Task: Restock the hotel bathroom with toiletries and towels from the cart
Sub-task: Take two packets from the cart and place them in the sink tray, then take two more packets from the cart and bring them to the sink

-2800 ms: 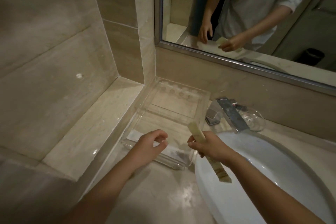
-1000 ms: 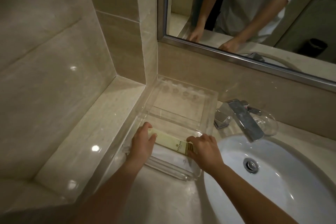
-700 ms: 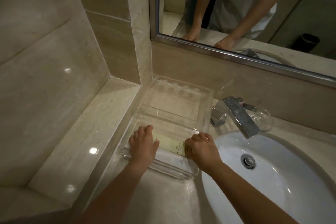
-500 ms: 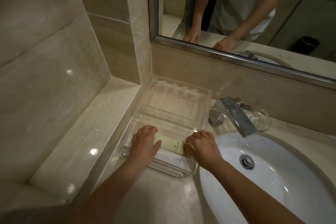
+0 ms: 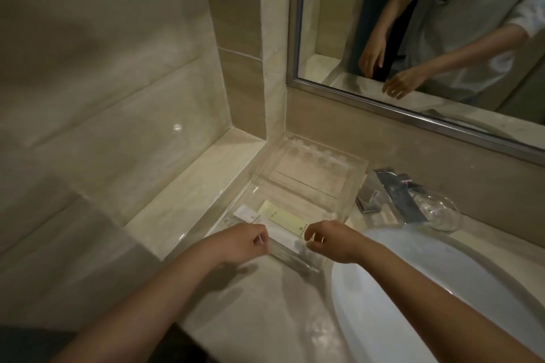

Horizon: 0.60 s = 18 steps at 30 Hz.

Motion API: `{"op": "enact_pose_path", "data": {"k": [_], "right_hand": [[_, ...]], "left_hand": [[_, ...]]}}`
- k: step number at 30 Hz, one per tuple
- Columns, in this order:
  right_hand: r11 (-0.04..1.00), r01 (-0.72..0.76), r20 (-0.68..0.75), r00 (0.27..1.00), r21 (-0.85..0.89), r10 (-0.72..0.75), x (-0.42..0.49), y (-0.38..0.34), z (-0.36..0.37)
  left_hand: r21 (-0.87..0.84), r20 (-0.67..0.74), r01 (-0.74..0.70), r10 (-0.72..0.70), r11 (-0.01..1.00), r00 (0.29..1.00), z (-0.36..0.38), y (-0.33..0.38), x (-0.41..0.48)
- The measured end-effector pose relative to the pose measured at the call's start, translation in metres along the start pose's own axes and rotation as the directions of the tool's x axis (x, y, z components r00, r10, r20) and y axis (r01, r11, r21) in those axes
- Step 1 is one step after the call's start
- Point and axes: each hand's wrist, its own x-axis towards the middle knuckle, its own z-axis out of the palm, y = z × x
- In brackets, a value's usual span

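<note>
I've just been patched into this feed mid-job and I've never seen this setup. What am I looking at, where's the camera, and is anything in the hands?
There is no machine here. A person is working with bare hands, and the single camera sits on their head, looking forward and down. The left hand and right hand hover at the near edge of a clear tray in the counter's corner. Their fingers are loosely curled and seem to hold nothing. In the tray's near compartment a white packet and a pale yellow packet lie side by side. To the right are the white basin, a metal faucet and a small glass dish. The mirror above reflects the same person.
</note>
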Motion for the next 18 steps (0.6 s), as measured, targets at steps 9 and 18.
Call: {"op": "enact_pose_path", "data": {"k": [9,18], "right_hand": [[0.977,0.195,0.102,0.977,-0.081,-0.187,-0.049,-0.05,-0.024],[0.849,0.511,0.121,0.842,0.133,-0.526,-0.104,-0.142,0.004]], "left_hand": [[0.052,-0.122,0.113,-0.106,0.992,0.987,0.013,0.028,-0.094],[-0.133,-0.384,0.216,-0.251,0.967,0.888,0.047,0.027,-0.246]]}}
